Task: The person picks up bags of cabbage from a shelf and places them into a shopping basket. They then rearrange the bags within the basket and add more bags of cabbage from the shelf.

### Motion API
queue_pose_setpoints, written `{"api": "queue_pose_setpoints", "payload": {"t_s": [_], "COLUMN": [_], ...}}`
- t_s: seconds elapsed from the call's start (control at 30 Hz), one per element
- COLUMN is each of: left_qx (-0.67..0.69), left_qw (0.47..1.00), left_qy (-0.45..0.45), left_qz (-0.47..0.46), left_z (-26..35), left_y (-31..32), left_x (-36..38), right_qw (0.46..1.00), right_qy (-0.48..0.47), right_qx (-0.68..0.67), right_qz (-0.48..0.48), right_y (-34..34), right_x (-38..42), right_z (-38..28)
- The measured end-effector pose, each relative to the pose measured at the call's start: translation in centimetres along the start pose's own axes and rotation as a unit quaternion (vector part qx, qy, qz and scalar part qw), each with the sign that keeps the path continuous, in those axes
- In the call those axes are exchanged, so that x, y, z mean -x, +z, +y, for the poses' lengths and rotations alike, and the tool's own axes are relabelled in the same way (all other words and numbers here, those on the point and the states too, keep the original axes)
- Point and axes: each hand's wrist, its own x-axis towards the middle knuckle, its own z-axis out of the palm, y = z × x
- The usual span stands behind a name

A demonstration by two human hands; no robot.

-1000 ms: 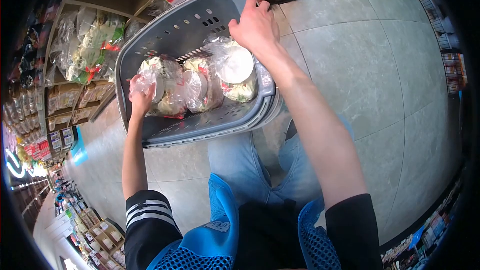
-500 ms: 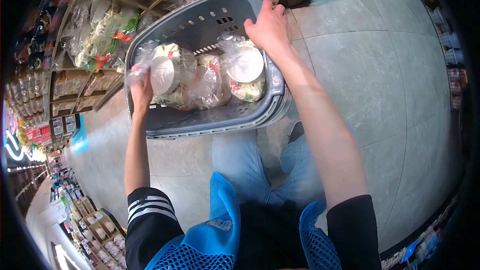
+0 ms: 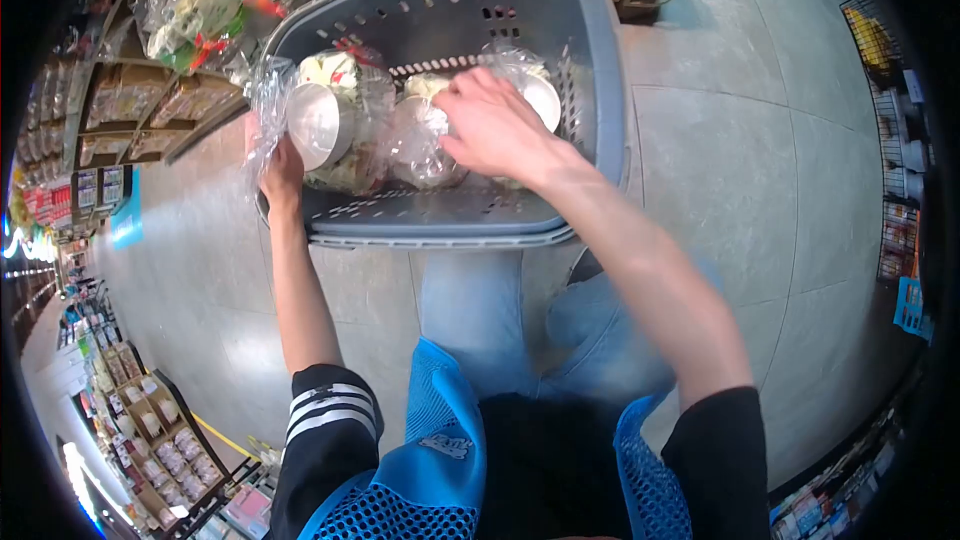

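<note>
Item one: your left hand (image 3: 280,168), at the left rim of the grey basket (image 3: 600,70); fingers closed on the clear wrapping of a bagged pack of bowls (image 3: 322,125), which sits raised against the basket's left wall, a white round lid facing you. Item two: your right hand (image 3: 490,128), inside the basket, fingers spread and laid over a second wrapped pack (image 3: 418,140) in the middle; whether it grips the plastic or only rests on it cannot be told. Item three: a third pack (image 3: 540,95), just beyond that hand, toward the basket's right wall, partly hidden. Item four: the basket itself, perforated, standing on the pale tiled floor (image 3: 740,180) in front of your knees. Item five: wooden shelving (image 3: 150,100) at upper left, stocked with more bagged goods (image 3: 215,0).
</note>
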Motion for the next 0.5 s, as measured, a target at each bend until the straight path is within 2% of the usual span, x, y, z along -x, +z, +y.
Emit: {"api": "queue_pose_setpoints", "payload": {"t_s": [0.03, 0.07, 0.13, 0.17, 0.3, 0.4, 0.5], "left_qx": [0.061, 0.077, 0.104, 0.073, 0.111, 0.132, 0.123], "left_qw": [0.995, 0.993, 0.986, 0.995, 0.992, 0.991, 0.991], "left_qy": [-0.069, -0.086, -0.132, -0.069, -0.039, -0.033, -0.046], "left_qz": [-0.022, -0.022, -0.010, -0.006, -0.036, -0.018, -0.018], "left_z": [0.8, 1.4, 1.9, 0.9, 3.1, 3.5, 2.8], "left_y": [-0.6, -0.7, -0.6, 0.0, -1.7, -1.9, -1.8], "left_x": [-0.6, -0.8, -1.0, -0.6, -2.1, -2.4, -2.4], "right_qw": [0.998, 0.993, 0.987, 0.984, 0.978, 0.938, 0.958], "right_qy": [0.009, 0.015, 0.006, -0.011, -0.039, 0.056, 0.051], "right_qx": [-0.019, -0.032, 0.022, 0.047, 0.091, 0.015, 0.049], "right_qz": [-0.059, -0.114, -0.160, -0.173, -0.184, -0.342, -0.276], "right_y": [1.3, 2.1, 3.2, 4.2, 8.8, 10.3, 9.7], "right_x": [-0.3, -0.9, -3.3, -4.7, -7.8, -9.0, -8.8], "right_z": [-0.2, -0.1, -0.9, -1.4, -3.1, -2.7, -1.1]}}
